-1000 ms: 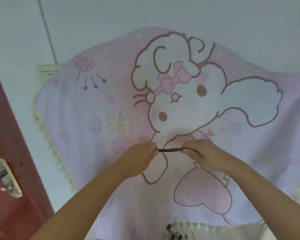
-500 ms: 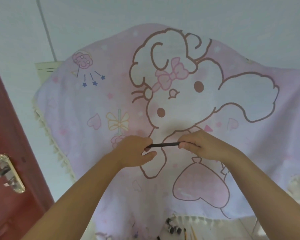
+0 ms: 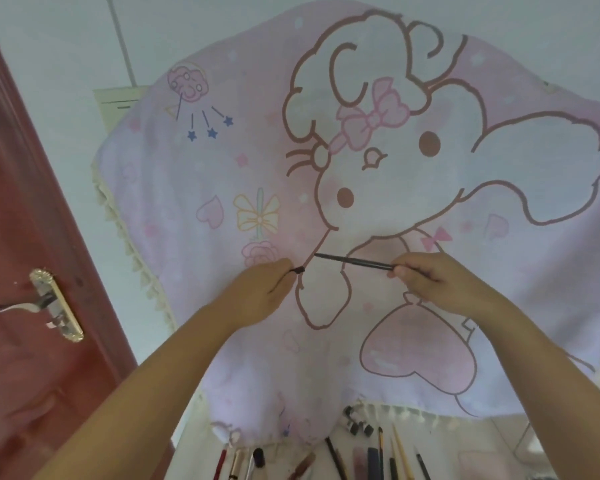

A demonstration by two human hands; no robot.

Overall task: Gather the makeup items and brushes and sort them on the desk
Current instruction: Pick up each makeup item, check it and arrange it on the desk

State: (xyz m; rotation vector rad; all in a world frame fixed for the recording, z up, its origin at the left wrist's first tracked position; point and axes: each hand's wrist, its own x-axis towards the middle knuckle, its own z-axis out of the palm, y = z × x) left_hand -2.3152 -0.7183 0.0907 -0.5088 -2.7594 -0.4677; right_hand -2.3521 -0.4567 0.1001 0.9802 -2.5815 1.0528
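We look at a large pink cartoon-print cloth point(image 3: 222, 174) with a fringed edge, draped over something upright and hanging down to the back edge of the desk point(image 3: 471, 441). At the left stands a dark red door point(image 3: 25, 237) with a gold handle plate point(image 3: 58, 304). Both our bare forearms reach up in front of the cloth. Our right hand point(image 3: 433, 284) has its fingers curled and pinches the rear end of a thin black liner pen point(image 3: 354, 260), which is held in the air before the cloth with its fine tip pointing left. Our left hand point(image 3: 267, 289), just apart from that tip, has its fingers curled and pinches a small dark cap point(image 3: 297, 270) between thumb and fingertip. Along the desk's near edge, under the cloth's fringe, we see a row of makeup pencils and brushes point(image 3: 374, 457) lying roughly side by side, and beside the fringe a few small dark items point(image 3: 357, 424) we cannot identify.
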